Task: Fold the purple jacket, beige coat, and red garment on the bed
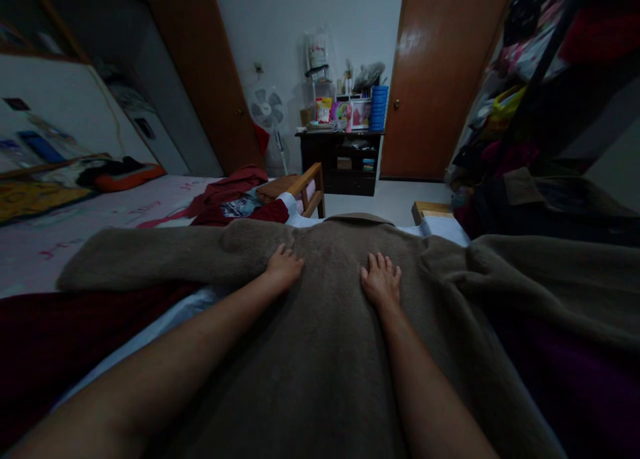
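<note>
A brown fuzzy coat (333,339) lies spread out in front of me, its collar at the far end and a sleeve stretched out to each side. My left hand (285,268) rests flat on the coat's upper left, near where that sleeve begins. On the upper right of the coat, my right hand (381,279) lies palm down with its fingers spread. Neither hand grips anything. White cloth (445,229) shows beneath the coat at its far edge.
A bed (115,206) with a pink patterned sheet and dark red cloth is on the left. Wooden rails (313,186) stand beyond the coat. Farther back are a standing fan (270,112), a dark cabinet (340,156) and a wooden door (440,79). Dark clothing (565,206) is piled at right.
</note>
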